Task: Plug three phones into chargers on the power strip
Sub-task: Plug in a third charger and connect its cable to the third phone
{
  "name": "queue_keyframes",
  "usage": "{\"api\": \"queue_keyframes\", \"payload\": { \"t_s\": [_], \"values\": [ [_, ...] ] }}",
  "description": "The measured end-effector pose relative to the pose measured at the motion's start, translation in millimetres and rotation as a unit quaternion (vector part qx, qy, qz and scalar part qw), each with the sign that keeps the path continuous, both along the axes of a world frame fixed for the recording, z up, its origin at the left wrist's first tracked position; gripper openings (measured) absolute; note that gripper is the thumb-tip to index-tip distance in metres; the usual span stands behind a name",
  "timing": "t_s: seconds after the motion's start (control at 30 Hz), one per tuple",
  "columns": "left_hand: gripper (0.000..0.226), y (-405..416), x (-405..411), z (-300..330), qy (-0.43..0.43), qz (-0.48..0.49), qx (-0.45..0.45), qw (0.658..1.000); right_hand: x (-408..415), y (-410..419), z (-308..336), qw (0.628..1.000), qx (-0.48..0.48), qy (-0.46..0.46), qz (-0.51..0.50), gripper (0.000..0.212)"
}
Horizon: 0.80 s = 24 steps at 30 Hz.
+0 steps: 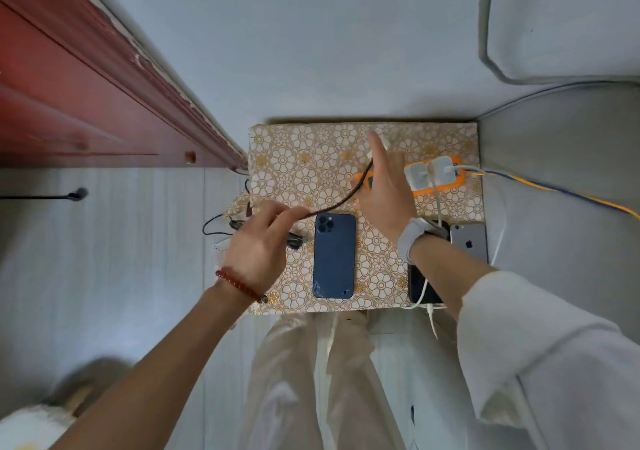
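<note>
Left hand [258,241] pinched the dark cable [341,200], right hand [382,186] gripped its charger over the power strip [431,189]; best kept slack, prongs squared.

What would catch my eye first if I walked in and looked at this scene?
Probably the blue phone lying face down in the middle of the small table with the gold flower-patterned cloth. Next, the dark cable strung between the hands: the left hand pinches it near the phone, while the right hand reaches toward the orange power strip at the table's far right, where two white chargers already sit.
</note>
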State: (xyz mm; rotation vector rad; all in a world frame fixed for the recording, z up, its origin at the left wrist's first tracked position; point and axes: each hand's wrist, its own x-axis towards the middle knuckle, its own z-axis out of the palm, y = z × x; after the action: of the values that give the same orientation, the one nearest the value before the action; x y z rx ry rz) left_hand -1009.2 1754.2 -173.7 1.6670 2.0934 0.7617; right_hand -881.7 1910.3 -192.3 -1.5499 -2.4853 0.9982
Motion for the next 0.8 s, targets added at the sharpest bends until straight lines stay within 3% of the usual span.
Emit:
{"api": "queue_keyframes", "payload": {
  "t_s": [0.13,0.23,0.37,0.8],
  "values": [
    [0.037,-9,1,15,-0.025,0.012,0.021,0.999,2,11,-1,0.992,0.053,-0.06,0.1,0.022],
    [0.022,-12,-1,19,-0.036,0.04,0.032,0.998,14,25,3,0.986,0.068,-0.079,0.131,0.021],
    [0.029,-10,6,16,-0.053,0.082,0.019,0.995,24,52,16,0.988,0.052,-0.056,0.135,0.025],
    [0.02,13,9,-3,-0.062,0.189,0.015,0.98,35,73,15,0.98,0.016,-0.11,0.166,0.016]
  ]
}}
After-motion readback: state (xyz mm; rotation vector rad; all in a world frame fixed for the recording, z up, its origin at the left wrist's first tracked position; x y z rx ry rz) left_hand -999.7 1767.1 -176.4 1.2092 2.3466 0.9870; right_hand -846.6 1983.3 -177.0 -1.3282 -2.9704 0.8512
